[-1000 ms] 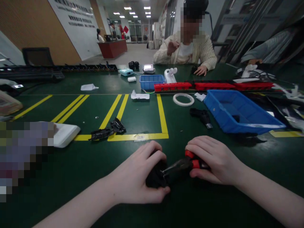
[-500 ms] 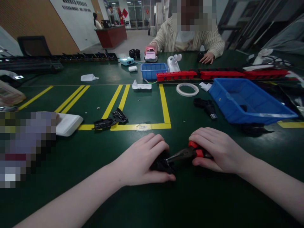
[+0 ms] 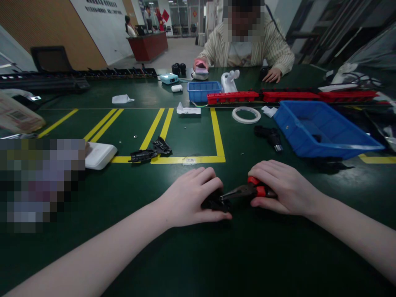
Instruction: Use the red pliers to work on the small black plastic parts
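Note:
My left hand (image 3: 193,198) is closed over a small black plastic part (image 3: 215,203) and presses it to the green table (image 3: 192,255). My right hand (image 3: 283,187) grips the red handles of a pair of needle-nose pliers (image 3: 244,192). The jaws of the pliers point left and reach the black part. Both hands rest on the table near its front middle. Most of the black part is hidden under my fingers.
Broken black pieces (image 3: 150,152) lie on the yellow tape lines. A big blue bin (image 3: 324,130), a black tool (image 3: 269,135) and a tape ring (image 3: 246,115) sit right of centre. A white pad (image 3: 99,154) lies left. A person (image 3: 247,49) sits across, behind red strips (image 3: 232,97) and a small blue bin (image 3: 202,90).
The pliers' jaws have drawn closer onto the black part and my hands sit a little nearer together. The person opposite lowered a hand to a device on the table.

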### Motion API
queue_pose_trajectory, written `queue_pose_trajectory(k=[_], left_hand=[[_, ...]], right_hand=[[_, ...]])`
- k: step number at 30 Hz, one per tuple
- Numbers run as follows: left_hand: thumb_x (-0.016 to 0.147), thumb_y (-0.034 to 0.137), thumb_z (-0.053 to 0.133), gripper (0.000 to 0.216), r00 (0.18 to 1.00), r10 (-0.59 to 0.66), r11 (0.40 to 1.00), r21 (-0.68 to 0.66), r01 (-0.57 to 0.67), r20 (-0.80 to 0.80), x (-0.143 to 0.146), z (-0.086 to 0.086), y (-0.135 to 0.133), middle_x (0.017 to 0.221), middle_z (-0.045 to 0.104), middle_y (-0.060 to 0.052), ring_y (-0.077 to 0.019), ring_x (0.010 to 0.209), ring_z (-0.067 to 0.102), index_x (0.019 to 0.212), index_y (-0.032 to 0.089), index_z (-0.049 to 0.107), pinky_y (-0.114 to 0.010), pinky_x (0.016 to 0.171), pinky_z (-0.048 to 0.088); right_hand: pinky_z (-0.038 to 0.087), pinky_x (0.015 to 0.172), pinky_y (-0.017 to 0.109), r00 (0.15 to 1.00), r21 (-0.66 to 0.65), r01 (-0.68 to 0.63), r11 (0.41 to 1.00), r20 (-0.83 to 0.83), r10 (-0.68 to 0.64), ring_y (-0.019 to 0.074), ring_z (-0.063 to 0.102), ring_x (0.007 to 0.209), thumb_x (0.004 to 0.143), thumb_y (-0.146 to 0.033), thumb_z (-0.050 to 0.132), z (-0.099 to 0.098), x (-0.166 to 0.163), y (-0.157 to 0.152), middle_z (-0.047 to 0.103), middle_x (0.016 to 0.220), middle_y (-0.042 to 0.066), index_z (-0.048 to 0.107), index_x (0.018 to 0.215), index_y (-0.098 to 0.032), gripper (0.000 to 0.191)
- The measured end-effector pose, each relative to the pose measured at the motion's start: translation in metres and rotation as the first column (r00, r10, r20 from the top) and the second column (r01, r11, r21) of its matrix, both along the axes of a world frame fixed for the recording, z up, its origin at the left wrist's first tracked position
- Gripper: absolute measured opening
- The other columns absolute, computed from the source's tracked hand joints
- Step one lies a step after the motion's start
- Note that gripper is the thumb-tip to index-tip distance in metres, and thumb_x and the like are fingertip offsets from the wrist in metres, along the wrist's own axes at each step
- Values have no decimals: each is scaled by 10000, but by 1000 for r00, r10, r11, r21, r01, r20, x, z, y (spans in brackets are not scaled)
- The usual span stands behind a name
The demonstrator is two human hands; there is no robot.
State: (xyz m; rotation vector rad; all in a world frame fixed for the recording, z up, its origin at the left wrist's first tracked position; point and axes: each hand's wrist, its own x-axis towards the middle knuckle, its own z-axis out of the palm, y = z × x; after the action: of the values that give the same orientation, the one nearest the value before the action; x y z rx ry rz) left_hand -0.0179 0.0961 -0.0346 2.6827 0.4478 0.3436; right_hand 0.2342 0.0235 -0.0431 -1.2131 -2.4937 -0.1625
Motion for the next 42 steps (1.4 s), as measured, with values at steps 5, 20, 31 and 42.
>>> queue_pose_trajectory(k=[5, 20, 31, 42], left_hand=[[806, 436, 614, 324, 998, 17, 999, 47, -19, 55, 0, 0, -2, 1010, 519, -59, -185, 873, 490, 966, 157, 572, -300, 691, 433], [754, 580, 635, 442, 988, -35, 999, 38, 30, 153, -1, -1, -1, 880, 516, -38, -153, 764, 468, 840, 152, 567, -261, 612, 387], [745, 494, 645, 362, 988, -140, 985, -97, 145, 57, 0, 2, -3, 787, 469, 5, -114, 689, 436, 726, 157, 513, -224, 562, 342], [732, 627, 627, 471, 988, -41, 997, 66, 31, 147, 1, -2, -3, 783, 532, -6, -121, 664, 467, 763, 160, 575, -238, 556, 340]], right_hand=[[417, 633, 318, 998, -43, 60, 997, 11, -59, 191, 551, 708, 799, -459, 591, 3, -6, 1, 589, 783, 62, 505, 881, -171, 311], [367, 611, 301, 983, -210, 181, 961, 13, -182, 164, 484, 658, 745, -239, 519, 6, -25, -10, 542, 730, 29, 439, 773, -201, 93], [335, 623, 309, 994, -192, 108, 975, 5, -109, 166, 446, 663, 755, -224, 508, 0, -24, -10, 531, 743, 37, 445, 785, -200, 74], [353, 615, 306, 988, -175, 151, 973, -9, -155, 172, 457, 674, 750, -222, 529, 0, -23, -11, 537, 753, 42, 461, 810, -193, 95]])
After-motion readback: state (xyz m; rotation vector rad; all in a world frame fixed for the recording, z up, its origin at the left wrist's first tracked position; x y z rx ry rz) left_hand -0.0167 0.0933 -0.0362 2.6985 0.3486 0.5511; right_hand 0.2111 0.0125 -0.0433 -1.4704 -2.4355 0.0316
